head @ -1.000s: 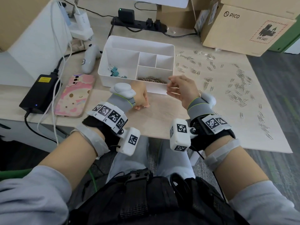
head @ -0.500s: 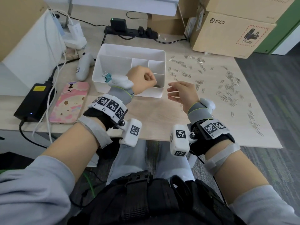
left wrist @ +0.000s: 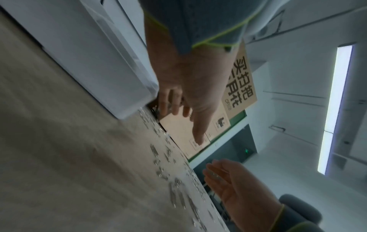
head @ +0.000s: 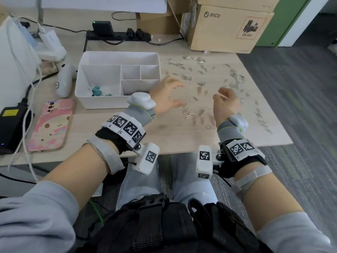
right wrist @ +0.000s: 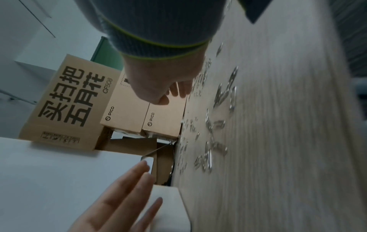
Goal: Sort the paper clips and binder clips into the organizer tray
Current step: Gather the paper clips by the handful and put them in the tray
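Grey sleeves, grey lime-trimmed wrist cuffs, black straps with white tag-printed camera blocks, black harness.

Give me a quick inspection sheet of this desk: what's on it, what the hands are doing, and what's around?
Surface: wooden desk.
Job's things: white tray holds teal binder clips; silver paper clips scattered to its right.
Clutter: pink phone, grey controller.
Hands: left hand spread open above the desk; right hand loosely curled, contents unclear.
Cables: power strip, black adapter, white cords.
Surroundings: cardboard boxes, grey carpet.
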Available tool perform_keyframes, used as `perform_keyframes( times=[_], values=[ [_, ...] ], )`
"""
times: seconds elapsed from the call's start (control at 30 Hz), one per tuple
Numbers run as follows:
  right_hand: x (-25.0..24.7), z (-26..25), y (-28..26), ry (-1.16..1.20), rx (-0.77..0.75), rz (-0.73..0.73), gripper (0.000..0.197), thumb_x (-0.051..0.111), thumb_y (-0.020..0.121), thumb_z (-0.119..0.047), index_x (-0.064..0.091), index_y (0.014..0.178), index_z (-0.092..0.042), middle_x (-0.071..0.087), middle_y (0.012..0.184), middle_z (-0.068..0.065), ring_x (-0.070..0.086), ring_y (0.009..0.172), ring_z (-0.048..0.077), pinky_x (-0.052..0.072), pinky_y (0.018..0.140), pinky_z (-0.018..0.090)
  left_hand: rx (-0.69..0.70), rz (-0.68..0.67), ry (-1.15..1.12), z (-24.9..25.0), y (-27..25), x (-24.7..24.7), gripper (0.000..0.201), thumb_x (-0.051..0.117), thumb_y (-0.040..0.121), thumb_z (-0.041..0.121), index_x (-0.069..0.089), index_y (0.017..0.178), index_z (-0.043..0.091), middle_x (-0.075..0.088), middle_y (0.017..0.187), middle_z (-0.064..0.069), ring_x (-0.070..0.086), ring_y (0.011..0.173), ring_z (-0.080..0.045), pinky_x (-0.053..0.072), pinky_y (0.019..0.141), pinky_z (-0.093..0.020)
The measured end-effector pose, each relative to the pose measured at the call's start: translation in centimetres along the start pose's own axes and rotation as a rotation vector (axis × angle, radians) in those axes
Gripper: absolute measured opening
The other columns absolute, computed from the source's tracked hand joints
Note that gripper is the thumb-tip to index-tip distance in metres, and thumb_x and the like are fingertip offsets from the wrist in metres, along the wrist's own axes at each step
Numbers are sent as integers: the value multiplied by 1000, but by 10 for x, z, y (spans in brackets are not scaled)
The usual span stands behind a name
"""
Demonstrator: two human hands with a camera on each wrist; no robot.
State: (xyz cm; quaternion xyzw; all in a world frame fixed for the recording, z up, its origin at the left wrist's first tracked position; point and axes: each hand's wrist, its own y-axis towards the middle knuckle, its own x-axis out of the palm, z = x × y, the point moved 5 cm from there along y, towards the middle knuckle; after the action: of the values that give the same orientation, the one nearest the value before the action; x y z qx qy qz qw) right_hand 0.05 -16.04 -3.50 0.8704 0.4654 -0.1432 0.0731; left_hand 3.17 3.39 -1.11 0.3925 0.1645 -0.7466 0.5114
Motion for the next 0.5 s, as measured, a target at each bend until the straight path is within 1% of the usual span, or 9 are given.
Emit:
perform_keyframes(
  times=[0.03, 0.07, 0.1, 0.13, 0.2, 0.27, 0.37, 0.43, 0.5],
  values=[
    [-11, 3, 2, -32, -4, 32, 41, 49, 89, -17, 51, 130, -15, 57, 122, -4, 56, 108, 11, 40, 79, 19, -6, -104, 46, 6, 0, 14, 71, 70, 74, 41, 44, 132, 9, 38, 138, -15, 40, 128, -27, 37, 105, -41],
    [-19, 7, 5, -77, 2, 43, 46, 49, 90, -19, 45, 136, -17, 52, 128, -5, 53, 111, 11, 35, 81, 18, -35, -196, 103, 7, -1, 26, 84, 66, 74, 50, 32, 139, 8, 27, 147, -15, 25, 138, -27, 26, 114, -42],
    [-24, 10, 8, -135, 8, 48, 51, 49, 91, -22, 39, 140, -18, 48, 132, -5, 50, 113, 12, 34, 83, 18, -83, -270, 166, 6, -3, 37, 93, 63, 75, 54, 20, 144, 8, 15, 154, -14, 10, 144, -27, 15, 118, -41],
    [-31, 16, 12, -192, 14, 51, 55, 50, 91, -24, 35, 143, -18, 45, 138, -3, 48, 118, 16, 34, 88, 20, -132, -328, 227, 5, -5, 48, 97, 60, 78, 56, 9, 146, 9, 2, 157, -12, -2, 146, -27, 7, 120, -42],
    [-42, 28, 21, -317, 15, 70, 64, 52, 87, -28, 29, 145, -12, 35, 148, 5, 38, 132, 23, 33, 104, 32, -232, -413, 315, 0, -9, 66, 104, 52, 78, 64, -6, 146, 10, -14, 157, -8, -17, 144, -26, -2, 118, -46],
    [-55, 39, 28, -486, 34, 83, 71, 54, 86, -31, 25, 146, -6, 24, 153, 11, 23, 141, 27, 23, 113, 42, -313, -454, 369, -4, -11, 81, 108, 46, 77, 70, -13, 145, 10, -22, 155, -8, -23, 142, -26, -6, 116, -48],
    [-74, 59, 34, -670, 149, 25, 75, 50, 89, -36, 18, 148, -3, 12, 157, 14, 9, 145, 28, 13, 116, 47, -360, -417, 402, -1, -10, 96, 114, 46, 74, 74, -17, 144, 9, -26, 153, -11, -24, 141, -29, -9, 115, -51],
    [-78, 69, 35, -732, 196, -39, 75, 47, 91, -42, 19, 148, -3, 13, 156, 15, 9, 145, 29, 13, 116, 47, -370, -391, 427, 0, -8, 102, 118, 46, 70, 77, -17, 144, 10, -27, 152, -12, -23, 142, -29, -8, 115, -54],
    [-79, 72, 37, -758, 190, -84, 73, 46, 91, -45, 25, 145, -1, 19, 154, 17, 14, 143, 30, 15, 116, 45, -363, -408, 476, 1, -5, 109, 120, 42, 68, 81, -17, 143, 10, -26, 153, -12, -22, 142, -28, -7, 115, -56]
  ],
)
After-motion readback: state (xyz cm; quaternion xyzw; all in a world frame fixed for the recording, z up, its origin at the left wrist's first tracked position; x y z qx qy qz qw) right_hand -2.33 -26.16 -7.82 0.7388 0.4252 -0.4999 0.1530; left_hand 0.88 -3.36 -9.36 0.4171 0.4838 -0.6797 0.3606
